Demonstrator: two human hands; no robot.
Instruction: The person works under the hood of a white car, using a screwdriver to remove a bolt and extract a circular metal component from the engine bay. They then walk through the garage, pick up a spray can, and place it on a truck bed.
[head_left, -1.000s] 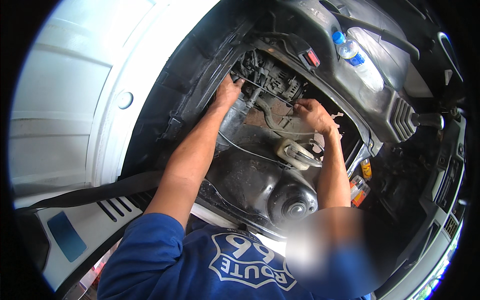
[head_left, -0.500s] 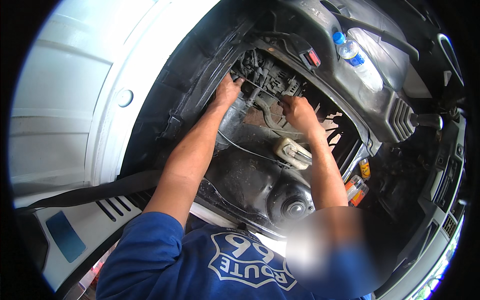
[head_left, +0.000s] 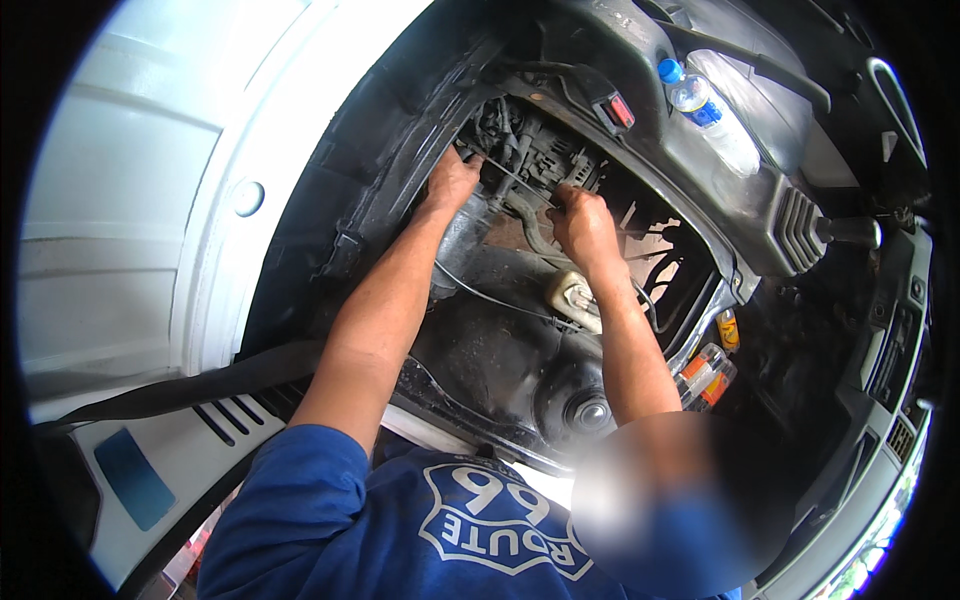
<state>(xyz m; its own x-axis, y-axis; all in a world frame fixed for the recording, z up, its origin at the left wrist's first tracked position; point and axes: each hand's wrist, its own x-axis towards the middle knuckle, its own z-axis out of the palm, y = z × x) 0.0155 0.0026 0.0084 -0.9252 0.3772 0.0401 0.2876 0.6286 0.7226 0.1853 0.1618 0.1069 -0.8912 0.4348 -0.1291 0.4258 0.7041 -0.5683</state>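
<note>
Both my hands reach down into the open engine bay, among dark, dusty engine parts (head_left: 520,140). A thin metal rod (head_left: 515,177) slants between them. My left hand (head_left: 453,183) is closed at the rod's far-left end, close to the bay's left wall; its fingertips are partly hidden there. My right hand (head_left: 584,228) is closed round the near-right end, knuckles up, and covers that end. A curved grey hose (head_left: 534,232) passes below the rod. Nearer to me, under my right forearm, sits a small off-white plastic reservoir (head_left: 572,296).
A water bottle (head_left: 712,115) lies on the black console, left of the gear lever (head_left: 850,232). Small bottles (head_left: 705,375) stand by the bay's right edge. To the left is a white door panel (head_left: 120,200). A thin cable (head_left: 490,297) runs across the bay.
My right hand has moved a little left and away from me, with the rod's end in it. My left hand stays almost in place.
</note>
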